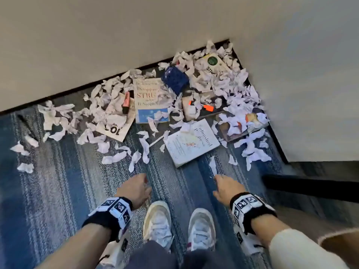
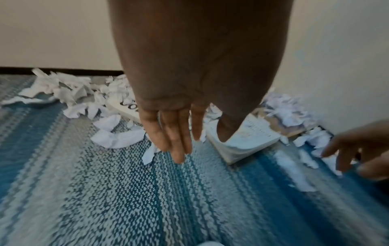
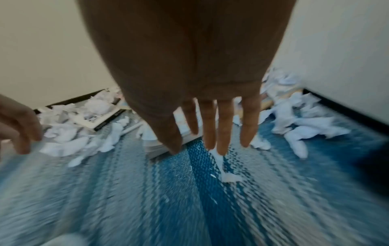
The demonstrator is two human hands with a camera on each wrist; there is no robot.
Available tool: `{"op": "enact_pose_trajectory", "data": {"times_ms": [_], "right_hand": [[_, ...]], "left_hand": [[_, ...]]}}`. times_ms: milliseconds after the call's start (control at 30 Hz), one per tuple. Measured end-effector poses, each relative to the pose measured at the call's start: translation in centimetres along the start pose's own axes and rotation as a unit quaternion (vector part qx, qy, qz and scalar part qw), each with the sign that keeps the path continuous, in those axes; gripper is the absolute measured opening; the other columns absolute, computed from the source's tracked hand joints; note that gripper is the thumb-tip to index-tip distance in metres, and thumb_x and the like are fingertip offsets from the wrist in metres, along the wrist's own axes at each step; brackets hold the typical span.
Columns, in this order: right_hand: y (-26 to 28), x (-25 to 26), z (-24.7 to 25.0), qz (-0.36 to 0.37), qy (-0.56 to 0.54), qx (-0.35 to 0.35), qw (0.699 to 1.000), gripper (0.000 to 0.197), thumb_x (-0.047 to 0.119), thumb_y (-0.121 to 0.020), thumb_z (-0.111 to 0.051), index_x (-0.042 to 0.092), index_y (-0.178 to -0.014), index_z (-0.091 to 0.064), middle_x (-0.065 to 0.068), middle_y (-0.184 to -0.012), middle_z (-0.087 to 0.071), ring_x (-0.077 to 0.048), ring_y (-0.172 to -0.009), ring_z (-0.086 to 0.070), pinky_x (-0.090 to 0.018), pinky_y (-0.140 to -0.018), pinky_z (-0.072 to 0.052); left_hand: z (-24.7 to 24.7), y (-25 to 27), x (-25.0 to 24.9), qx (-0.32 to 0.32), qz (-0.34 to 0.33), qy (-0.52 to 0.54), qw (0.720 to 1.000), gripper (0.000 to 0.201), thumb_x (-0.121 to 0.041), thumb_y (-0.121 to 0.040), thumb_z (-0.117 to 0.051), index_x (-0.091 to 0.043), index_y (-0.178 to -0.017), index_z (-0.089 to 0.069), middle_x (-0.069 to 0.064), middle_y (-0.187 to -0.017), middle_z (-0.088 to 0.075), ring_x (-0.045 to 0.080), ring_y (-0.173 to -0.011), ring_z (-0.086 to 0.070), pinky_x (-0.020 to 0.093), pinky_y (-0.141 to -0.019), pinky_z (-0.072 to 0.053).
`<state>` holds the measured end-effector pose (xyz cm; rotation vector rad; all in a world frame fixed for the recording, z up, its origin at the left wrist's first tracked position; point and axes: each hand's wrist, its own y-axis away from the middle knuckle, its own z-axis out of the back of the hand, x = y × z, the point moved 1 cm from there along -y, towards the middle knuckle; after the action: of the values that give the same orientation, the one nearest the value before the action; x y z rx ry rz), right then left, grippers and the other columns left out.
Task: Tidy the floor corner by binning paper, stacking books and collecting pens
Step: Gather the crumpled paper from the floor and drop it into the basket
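Observation:
Crumpled white paper point(image 1: 108, 98) litters the carpeted corner, thickest along the walls. Several books lie among it: a white book point(image 1: 191, 142) nearest me, a stress book point(image 1: 149, 100), a "101" book point(image 1: 114, 127) and a blue book point(image 1: 174, 78). A pink highlighter point(image 1: 126, 102) and an orange highlighter point(image 1: 208, 108) lie on the pile. My left hand point(image 1: 136, 188) hovers low over the carpet, fingers point(image 2: 179, 138) straight and holding nothing. My right hand point(image 1: 225, 188) is also open, fingers point(image 3: 210, 133) straight, just short of a paper strip point(image 1: 213, 166).
Two walls meet at the far right point(image 1: 229, 38), with a black skirting edge. A dark bar-shaped object point(image 1: 310, 188) lies at the right, beside my right hand. My white shoes point(image 1: 158, 222) stand on the blue striped carpet point(image 1: 58, 191). Loose scraps point(image 1: 25, 167) reach the far left.

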<state>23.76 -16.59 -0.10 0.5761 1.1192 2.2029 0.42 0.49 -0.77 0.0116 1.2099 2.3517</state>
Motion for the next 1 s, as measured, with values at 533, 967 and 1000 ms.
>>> {"op": "enact_pose_trajectory", "data": {"times_ms": [533,967,1000], "right_hand": [[-17.7,-0.6,0.7,-0.017,0.177,-0.075,0.981,0.023,0.018,-0.095,-0.045,0.005,-0.108,-0.059,-0.014,-0.119,-0.063,-0.028,-0.112,-0.06,-0.029,-0.085,-0.047],[-13.2,-10.4,-1.1,-0.078,-0.19,-0.309,0.929,0.059,0.037,-0.083,-0.07,0.008,-0.124,-0.04,-0.018,-0.124,-0.057,-0.035,-0.11,-0.058,-0.037,-0.084,-0.045],[-13.0,-11.6,-1.6,-0.093,-0.191,-0.303,0.929,0.062,0.041,-0.082,-0.071,0.008,-0.125,-0.04,-0.018,-0.126,-0.056,-0.034,-0.112,-0.057,-0.038,-0.087,-0.046]], "left_hand": [[-4.0,-18.8,6.3,-0.245,-0.01,-0.108,0.963,0.051,-0.022,-0.094,-0.022,-0.004,-0.141,-0.028,0.018,-0.124,-0.043,0.035,-0.103,-0.057,0.039,-0.077,-0.049],[-1.6,-14.8,-8.5,-0.25,-0.261,-0.122,0.924,0.038,-0.04,-0.09,-0.017,-0.018,-0.071,-0.041,0.005,-0.07,-0.046,0.028,-0.071,-0.053,0.036,-0.064,-0.044],[-0.8,-14.5,-10.2,-0.241,-0.285,-0.169,0.912,0.047,-0.046,-0.094,-0.016,-0.017,-0.069,-0.043,0.005,-0.07,-0.047,0.028,-0.07,-0.054,0.034,-0.06,-0.042]]}}
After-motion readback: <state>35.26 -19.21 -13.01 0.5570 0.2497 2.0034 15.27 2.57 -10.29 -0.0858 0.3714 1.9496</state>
